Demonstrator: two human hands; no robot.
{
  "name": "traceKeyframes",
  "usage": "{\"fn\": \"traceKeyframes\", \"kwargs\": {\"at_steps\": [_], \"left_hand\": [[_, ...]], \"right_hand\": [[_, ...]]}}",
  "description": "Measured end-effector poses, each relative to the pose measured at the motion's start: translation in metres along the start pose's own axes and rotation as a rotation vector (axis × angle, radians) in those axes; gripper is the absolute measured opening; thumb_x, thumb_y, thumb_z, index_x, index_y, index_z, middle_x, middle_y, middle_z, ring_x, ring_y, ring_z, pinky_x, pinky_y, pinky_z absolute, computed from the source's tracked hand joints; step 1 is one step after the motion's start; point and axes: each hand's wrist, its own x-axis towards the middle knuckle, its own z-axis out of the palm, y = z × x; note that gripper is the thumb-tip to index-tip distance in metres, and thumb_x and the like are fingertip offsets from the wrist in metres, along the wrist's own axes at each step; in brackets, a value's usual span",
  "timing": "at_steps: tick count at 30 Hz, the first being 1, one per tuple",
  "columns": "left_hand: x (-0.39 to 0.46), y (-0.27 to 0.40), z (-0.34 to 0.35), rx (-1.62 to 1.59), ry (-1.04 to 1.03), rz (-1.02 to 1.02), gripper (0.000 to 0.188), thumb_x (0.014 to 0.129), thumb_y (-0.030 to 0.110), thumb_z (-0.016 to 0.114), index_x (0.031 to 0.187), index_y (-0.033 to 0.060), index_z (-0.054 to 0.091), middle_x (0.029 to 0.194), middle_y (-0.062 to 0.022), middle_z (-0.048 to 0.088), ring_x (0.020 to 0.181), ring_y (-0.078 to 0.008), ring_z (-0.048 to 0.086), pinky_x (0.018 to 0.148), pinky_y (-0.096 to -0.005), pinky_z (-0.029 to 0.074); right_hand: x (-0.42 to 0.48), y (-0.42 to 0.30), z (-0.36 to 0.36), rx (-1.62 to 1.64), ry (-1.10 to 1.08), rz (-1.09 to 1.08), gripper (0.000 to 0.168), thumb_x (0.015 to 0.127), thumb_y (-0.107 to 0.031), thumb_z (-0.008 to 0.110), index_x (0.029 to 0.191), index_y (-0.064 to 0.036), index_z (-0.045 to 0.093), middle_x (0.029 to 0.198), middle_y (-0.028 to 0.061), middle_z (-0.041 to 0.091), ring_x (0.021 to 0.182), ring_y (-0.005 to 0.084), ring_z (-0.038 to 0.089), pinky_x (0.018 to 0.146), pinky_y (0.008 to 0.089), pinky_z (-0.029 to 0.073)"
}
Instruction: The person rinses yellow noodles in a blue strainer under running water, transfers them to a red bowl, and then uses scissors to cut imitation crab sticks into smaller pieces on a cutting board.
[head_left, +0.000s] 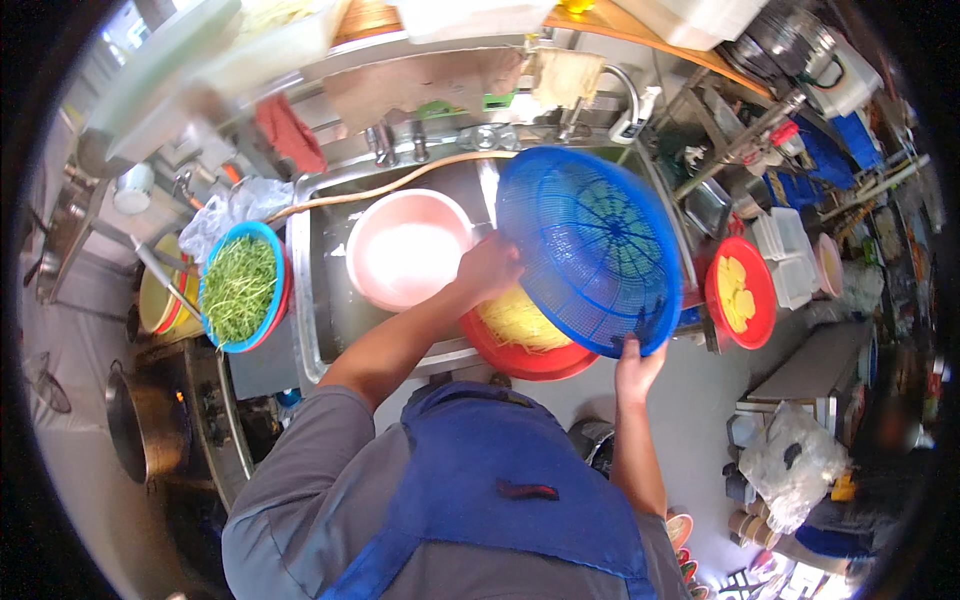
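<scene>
A blue mesh colander is tilted up over the right part of the sink. My right hand grips its lower rim, while my left hand is closed at its left edge. Greenish patches show through the mesh; whether they lie inside or behind it I cannot tell. Partly hidden below the colander, a red basin holds pale yellow shreds, which look like potato. A pink basin sits in the left sink bowl beside my left forearm, its inside washed out by glare.
Left of the steel sink, a blue basket holds leafy greens. A tan hose crosses the sink's back. At right, a red bowl contains yellow slices, near clear plastic containers. A large pot stands at left.
</scene>
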Motion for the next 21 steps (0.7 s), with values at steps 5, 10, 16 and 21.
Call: {"fn": "traceKeyframes", "kwargs": {"at_steps": [5,10,16,21], "left_hand": [[-0.062,-0.001,-0.066,0.081,0.279,0.417,0.051,0.074,0.021,0.072,0.122,0.0099,0.061,0.142,-0.0182,0.050,0.129,-0.0400,0.049,0.103,-0.0504,0.044],[-0.122,-0.031,-0.096,0.486,0.252,0.270,0.057,0.059,0.019,0.082,0.114,0.0194,0.068,0.153,-0.0134,0.041,0.147,-0.0425,0.027,0.116,-0.0657,0.017],[-0.173,-0.096,-0.128,0.483,0.126,0.338,0.035,0.055,0.007,0.076,0.089,0.0151,0.073,0.110,0.0002,0.071,0.126,-0.0285,0.055,0.115,-0.0649,0.021],[-0.199,-0.136,-0.121,0.447,0.086,0.156,0.027,0.063,0.003,0.075,0.087,0.0154,0.073,0.106,-0.0008,0.072,0.123,-0.0278,0.057,0.114,-0.0610,0.025]], "right_hand": [[-0.015,-0.004,0.036,0.549,0.129,0.456,0.055,0.083,0.009,0.053,0.137,0.004,0.047,0.130,0.0157,0.059,0.114,0.0272,0.061,0.094,0.0383,0.053],[-0.022,-0.023,0.075,0.657,-0.273,0.921,0.047,0.089,0.000,0.060,0.134,-0.001,0.050,0.124,0.0117,0.062,0.106,0.0259,0.064,0.081,0.0399,0.058],[-0.031,0.016,0.131,0.223,-0.529,0.352,0.073,0.090,-0.028,0.072,0.147,0.000,0.037,0.138,0.0220,0.053,0.131,0.0370,0.049,0.113,0.0465,0.036],[-0.031,0.028,0.094,-0.564,-0.032,-0.131,0.100,0.071,-0.022,0.082,0.152,-0.002,0.028,0.156,0.0247,0.027,0.147,0.0448,0.019,0.120,0.0531,0.017]]}}
